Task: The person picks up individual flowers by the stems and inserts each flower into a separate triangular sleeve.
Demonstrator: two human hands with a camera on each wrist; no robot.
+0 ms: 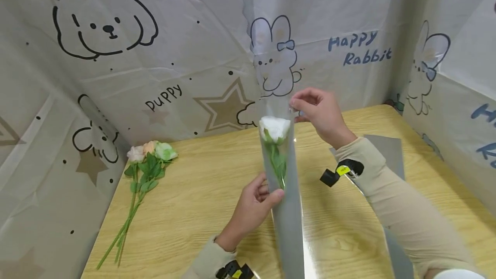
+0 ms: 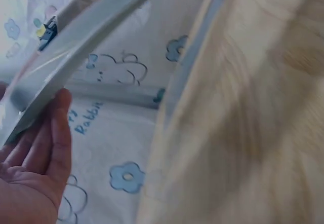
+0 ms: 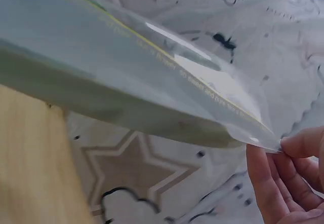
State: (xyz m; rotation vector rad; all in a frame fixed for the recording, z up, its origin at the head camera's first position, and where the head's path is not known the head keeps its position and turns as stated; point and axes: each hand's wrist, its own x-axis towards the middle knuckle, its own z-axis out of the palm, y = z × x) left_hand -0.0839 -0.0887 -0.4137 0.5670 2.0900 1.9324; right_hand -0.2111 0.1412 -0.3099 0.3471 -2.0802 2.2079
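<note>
The left grip (image 1: 249, 207) holds the sleeve (image 1: 288, 236) partway along; the right grip (image 1: 324, 116) pinches its upper corner. Above the worktop (image 1: 217, 175), its long axis points toward the far edge, the white bloom (image 1: 276, 128) inside nearer the right grip.

Screened-off tabletop workspace, wood-grain table (image 1: 205, 184), cartoon-printed sheeting (image 1: 213, 25) on three sides

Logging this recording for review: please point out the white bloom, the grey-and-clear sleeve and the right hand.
White bloom (image 1: 275, 127): head view, on its petals.
Grey-and-clear sleeve (image 1: 288, 223): head view, on its grey lower part.
Right hand (image 1: 322, 114): head view, on its back.
</note>
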